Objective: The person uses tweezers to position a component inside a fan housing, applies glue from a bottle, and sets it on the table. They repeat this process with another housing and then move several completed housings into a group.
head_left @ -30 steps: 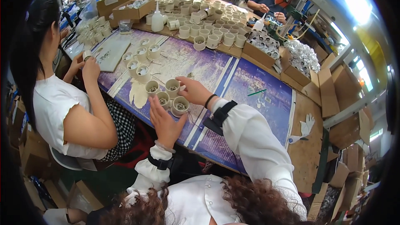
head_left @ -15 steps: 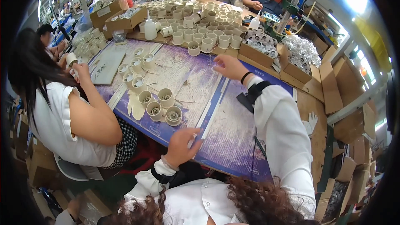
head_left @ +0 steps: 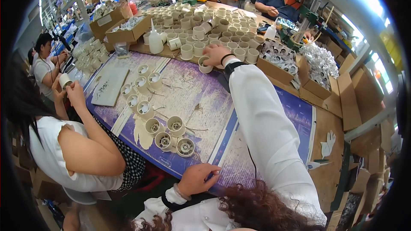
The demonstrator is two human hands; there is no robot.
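My right hand (head_left: 216,54) reaches to the far side of the table, its fingers closed over the rim of a cream cylindrical housing (head_left: 205,66) at the front of a large group. Some fingertips are hidden behind the hand. My left hand (head_left: 198,179) rests low by the table's near edge, thumb and fingers apart, with nothing visible in it. To its upper left stand several cream housings (head_left: 185,147) with round metal parts and wires inside. Beyond these, another cluster of housings (head_left: 140,82) has white pieces inside.
Massed cream housings (head_left: 186,23) cover the back. A white squeeze bottle (head_left: 155,40) stands among them. Boxes of silvery parts (head_left: 278,62) sit at right, near a white glove (head_left: 328,144). A grey board (head_left: 110,87) lies at left, beside a co-worker (head_left: 81,145) holding a housing.
My right hand has moved away from me and slightly left, onto a housing at the front of the group. My left hand has come nearer to me and a little right.
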